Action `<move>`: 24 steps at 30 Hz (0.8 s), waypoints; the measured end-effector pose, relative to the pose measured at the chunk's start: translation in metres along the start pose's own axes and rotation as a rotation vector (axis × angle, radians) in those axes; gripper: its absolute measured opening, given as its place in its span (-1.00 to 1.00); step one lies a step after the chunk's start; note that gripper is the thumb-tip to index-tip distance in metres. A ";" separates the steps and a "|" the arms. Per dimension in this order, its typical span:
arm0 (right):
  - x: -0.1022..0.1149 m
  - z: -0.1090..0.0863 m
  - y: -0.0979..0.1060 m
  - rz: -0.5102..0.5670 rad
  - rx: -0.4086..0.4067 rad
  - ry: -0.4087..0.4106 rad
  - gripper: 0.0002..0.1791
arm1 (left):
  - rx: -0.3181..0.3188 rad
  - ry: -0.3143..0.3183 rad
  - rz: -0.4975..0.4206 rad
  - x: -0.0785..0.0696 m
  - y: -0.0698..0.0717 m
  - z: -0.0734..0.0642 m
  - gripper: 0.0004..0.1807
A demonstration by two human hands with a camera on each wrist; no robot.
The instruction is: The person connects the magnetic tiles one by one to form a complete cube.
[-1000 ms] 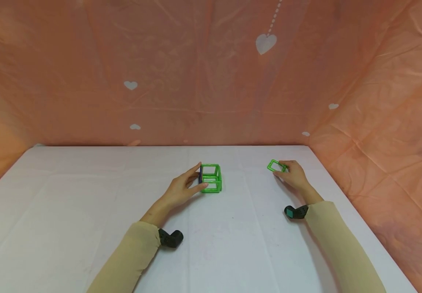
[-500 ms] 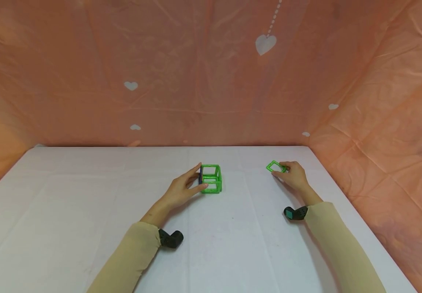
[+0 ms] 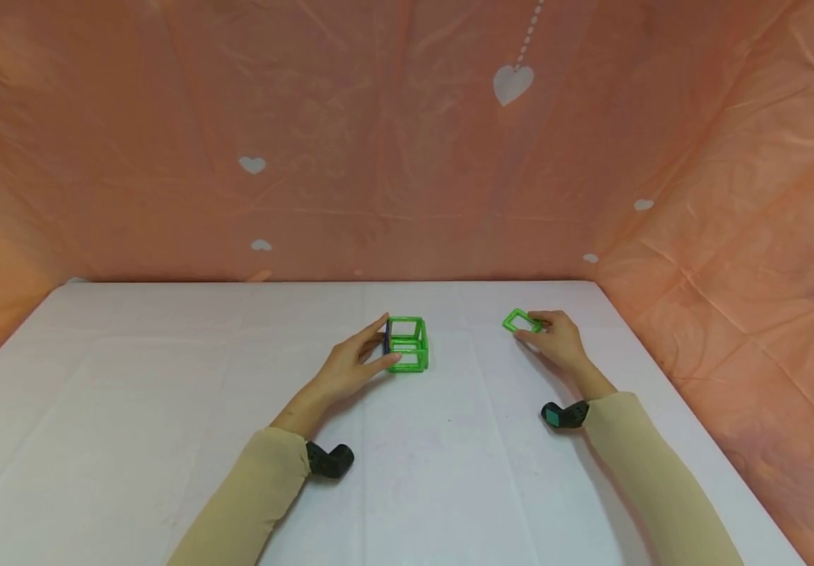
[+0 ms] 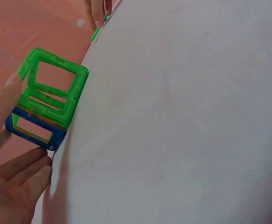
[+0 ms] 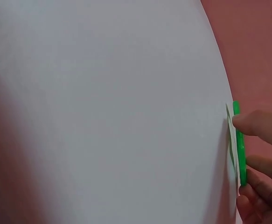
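Note:
On the white table stands a cube of see-through green magnetic tiles [image 3: 417, 344], with a blue tile [image 4: 38, 128] on its left side. My left hand [image 3: 343, 369] holds the cube at that side, thumb on the near face and index finger at the far corner. A thin orange edge shows beside the blue tile in the left wrist view. To the right, my right hand [image 3: 559, 339] pinches a green square magnetic tile [image 3: 511, 317] by its right edge. In the right wrist view this tile [image 5: 240, 140] appears edge-on, close above the tabletop, with a shadow beside it.
The white cloth-covered table [image 3: 166, 440] spreads around both hands. An orange-pink curtain [image 3: 379, 157] with pale hearts hangs behind the table and along its right side. Black wrist cameras [image 3: 331, 461] sit on both sleeves.
My right hand has moved a little to the left with the green square tile, toward the cube. The left hand and the cube have stayed in place.

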State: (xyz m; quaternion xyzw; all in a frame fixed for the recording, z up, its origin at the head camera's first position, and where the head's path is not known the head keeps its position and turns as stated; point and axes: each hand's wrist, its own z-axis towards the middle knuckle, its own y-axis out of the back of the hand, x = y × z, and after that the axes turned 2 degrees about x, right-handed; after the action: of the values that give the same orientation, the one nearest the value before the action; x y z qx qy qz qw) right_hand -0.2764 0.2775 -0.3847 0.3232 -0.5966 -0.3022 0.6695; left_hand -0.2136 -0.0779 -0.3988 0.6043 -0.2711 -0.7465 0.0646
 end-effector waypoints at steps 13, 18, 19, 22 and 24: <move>0.018 0.001 -0.010 0.066 0.016 0.054 -0.40 | 0.010 0.021 0.018 0.001 0.001 0.000 -0.18; 0.028 0.000 -0.012 0.080 0.017 0.081 -0.41 | 0.004 -0.001 0.030 0.000 0.001 -0.001 -0.17; 0.030 0.001 -0.013 0.080 0.014 0.089 -0.41 | 0.003 -0.007 0.029 0.000 0.001 -0.002 -0.16; 0.036 0.001 -0.015 0.098 0.013 0.096 -0.42 | 0.005 -0.013 0.022 -0.001 0.001 -0.002 -0.16; 0.039 0.001 -0.017 0.110 0.017 0.101 -0.42 | 0.008 -0.002 0.019 -0.001 0.001 -0.002 -0.16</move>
State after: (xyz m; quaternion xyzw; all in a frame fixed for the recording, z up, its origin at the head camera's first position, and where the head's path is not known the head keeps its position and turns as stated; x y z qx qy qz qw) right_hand -0.2732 0.2364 -0.3742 0.3105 -0.5815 -0.2429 0.7116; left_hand -0.2117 -0.0788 -0.3977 0.6013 -0.2799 -0.7452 0.0691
